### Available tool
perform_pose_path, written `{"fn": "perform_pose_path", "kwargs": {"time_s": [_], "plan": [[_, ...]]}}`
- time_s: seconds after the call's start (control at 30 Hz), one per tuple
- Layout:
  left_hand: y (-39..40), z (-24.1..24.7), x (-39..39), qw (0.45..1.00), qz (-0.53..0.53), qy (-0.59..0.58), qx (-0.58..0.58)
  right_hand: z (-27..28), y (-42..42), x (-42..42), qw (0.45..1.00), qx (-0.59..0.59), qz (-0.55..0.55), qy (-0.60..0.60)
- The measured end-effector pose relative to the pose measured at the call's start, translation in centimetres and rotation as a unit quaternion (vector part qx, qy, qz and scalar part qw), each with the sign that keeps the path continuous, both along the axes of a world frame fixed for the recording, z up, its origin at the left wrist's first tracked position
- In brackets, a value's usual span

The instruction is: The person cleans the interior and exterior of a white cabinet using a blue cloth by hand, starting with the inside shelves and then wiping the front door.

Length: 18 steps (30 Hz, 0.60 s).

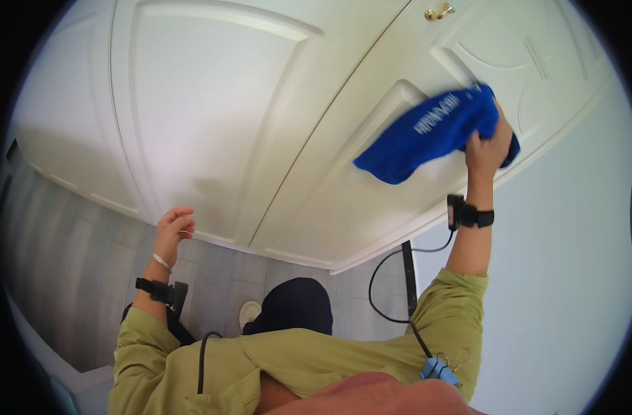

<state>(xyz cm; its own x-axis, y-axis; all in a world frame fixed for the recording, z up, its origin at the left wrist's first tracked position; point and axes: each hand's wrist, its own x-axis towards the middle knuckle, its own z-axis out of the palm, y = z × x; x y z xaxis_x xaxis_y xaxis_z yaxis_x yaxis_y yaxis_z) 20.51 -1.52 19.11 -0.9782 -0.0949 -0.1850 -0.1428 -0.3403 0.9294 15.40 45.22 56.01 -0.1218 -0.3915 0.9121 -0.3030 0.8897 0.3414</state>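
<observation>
My right hand (488,146) grips a blue cloth (429,136) at its right end. Pale writing runs across the cloth, whose other end spreads leftward over the lower part of a white panelled cabinet door (316,207). Whether the whole cloth lies flat on the door cannot be told. My left hand (175,228) is at the lower left with its fingers loosely curled and apart, holding nothing. It hangs in front of the doors, near their bottom edge, and I cannot tell that it touches them.
A brass-coloured knob (439,11) sticks out from the right door. Grey wood-look floor (212,270) runs below the doors, and a pale wall (554,270) stands on the right. A black cable (373,290) loops from my right wrist strap (471,215) to my shirt.
</observation>
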Motion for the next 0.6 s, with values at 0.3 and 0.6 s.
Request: {"fn": "perform_pose_path", "kwargs": {"time_s": [0.3, 0.6], "plan": [[0.2, -0.4, -0.2, 1.000, -0.002, 0.005, 0.004, -0.6, 5.8, 2.9, 0.971, -0.227, -0.024, -0.064], [0.5, 1.2, 0.2, 0.999, -0.038, 0.006, -0.017, -0.2, -6.7, -1.5, 0.992, 0.086, -0.019, 0.095]]}}
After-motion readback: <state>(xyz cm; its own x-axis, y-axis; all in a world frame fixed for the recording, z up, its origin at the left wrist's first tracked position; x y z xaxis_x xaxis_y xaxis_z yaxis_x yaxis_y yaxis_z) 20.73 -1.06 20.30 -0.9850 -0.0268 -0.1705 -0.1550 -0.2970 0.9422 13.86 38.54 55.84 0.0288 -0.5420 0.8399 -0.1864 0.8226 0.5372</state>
